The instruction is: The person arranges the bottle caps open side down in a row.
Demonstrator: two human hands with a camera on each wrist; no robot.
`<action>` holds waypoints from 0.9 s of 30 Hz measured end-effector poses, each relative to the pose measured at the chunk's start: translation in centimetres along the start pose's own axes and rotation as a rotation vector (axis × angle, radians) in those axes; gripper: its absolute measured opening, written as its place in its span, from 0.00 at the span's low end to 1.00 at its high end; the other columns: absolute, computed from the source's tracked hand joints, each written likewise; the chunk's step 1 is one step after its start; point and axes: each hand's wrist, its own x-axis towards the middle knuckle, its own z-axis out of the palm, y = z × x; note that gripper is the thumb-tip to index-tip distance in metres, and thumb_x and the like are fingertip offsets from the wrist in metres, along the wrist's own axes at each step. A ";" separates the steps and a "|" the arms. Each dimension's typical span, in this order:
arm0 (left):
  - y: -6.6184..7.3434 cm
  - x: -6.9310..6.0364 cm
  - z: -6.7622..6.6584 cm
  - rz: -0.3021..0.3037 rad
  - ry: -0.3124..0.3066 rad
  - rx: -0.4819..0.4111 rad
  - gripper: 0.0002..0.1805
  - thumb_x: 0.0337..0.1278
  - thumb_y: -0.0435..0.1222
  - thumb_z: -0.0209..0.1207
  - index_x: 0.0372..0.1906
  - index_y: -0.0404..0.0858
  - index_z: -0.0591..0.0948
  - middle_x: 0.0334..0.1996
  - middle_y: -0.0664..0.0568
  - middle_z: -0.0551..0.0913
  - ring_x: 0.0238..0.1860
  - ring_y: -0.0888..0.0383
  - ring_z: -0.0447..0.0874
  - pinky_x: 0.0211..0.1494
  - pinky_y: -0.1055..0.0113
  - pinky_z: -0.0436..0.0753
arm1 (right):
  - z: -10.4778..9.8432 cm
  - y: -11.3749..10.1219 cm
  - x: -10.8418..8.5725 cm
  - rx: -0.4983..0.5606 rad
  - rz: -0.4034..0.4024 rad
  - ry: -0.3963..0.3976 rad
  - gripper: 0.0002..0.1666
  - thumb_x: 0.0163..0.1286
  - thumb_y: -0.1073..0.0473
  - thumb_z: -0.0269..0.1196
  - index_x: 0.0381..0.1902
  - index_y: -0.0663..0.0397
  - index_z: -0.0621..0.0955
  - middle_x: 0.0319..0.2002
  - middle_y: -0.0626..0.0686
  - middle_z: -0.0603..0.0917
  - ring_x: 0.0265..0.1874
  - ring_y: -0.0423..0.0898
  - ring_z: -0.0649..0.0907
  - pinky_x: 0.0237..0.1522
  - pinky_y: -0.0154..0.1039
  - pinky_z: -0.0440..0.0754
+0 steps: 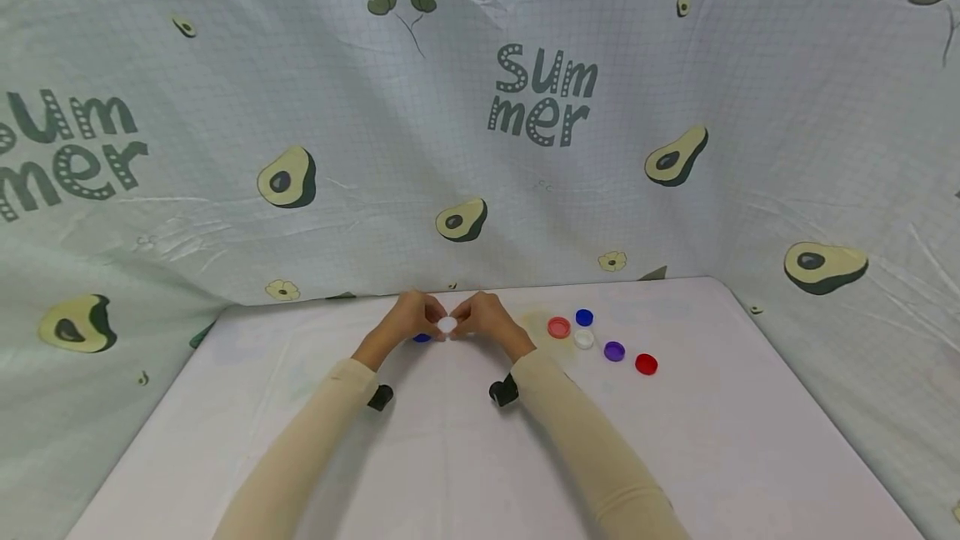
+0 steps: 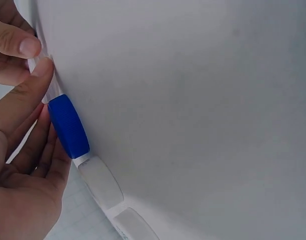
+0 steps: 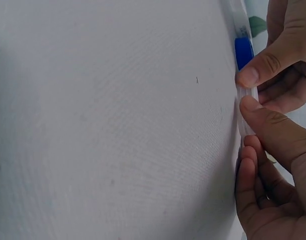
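Both hands meet around a white cap (image 1: 447, 324) near the table's far edge. My left hand (image 1: 410, 317) pinches its left side between thumb and fingers, and my right hand (image 1: 485, 317) pinches its right side. In the left wrist view the left thumb lies against the pale cap, with a blue cap (image 2: 69, 126) right beside that hand and two whitish caps (image 2: 101, 182) following in a row. The right wrist view has both thumbs close together on the cap's edge (image 3: 246, 92), the blue cap (image 3: 244, 53) beyond the left thumb.
Right of the hands lie several loose caps: a light red one (image 1: 558, 327), a blue one (image 1: 584, 317), a white one (image 1: 583, 339), a purple one (image 1: 614, 351) and a red one (image 1: 646, 364). A printed cloth (image 1: 360, 107) hangs behind the white table (image 1: 442, 457).
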 end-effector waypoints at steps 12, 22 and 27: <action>0.2 -0.2 0.0 0.044 -0.026 0.107 0.22 0.41 0.28 0.79 0.45 0.27 0.86 0.39 0.42 0.88 0.42 0.50 0.86 0.49 0.60 0.86 | -0.3 -0.2 -0.4 -0.075 -0.034 -0.040 0.18 0.57 0.62 0.78 0.44 0.63 0.88 0.27 0.46 0.83 0.28 0.36 0.74 0.34 0.27 0.73; 3.2 -1.3 0.7 0.035 0.047 0.051 0.25 0.57 0.26 0.70 0.61 0.27 0.79 0.57 0.37 0.83 0.59 0.42 0.81 0.62 0.52 0.81 | -5.5 2.3 -3.6 -0.075 -0.107 -0.097 0.21 0.67 0.63 0.71 0.57 0.63 0.84 0.50 0.57 0.87 0.48 0.49 0.84 0.56 0.42 0.84; 5.2 -0.9 1.9 0.103 0.048 -0.024 0.24 0.60 0.26 0.68 0.61 0.26 0.78 0.56 0.37 0.83 0.59 0.43 0.82 0.63 0.52 0.81 | -8.6 4.1 -5.5 -0.116 -0.065 -0.072 0.21 0.69 0.61 0.70 0.58 0.62 0.84 0.53 0.58 0.86 0.52 0.51 0.84 0.58 0.46 0.83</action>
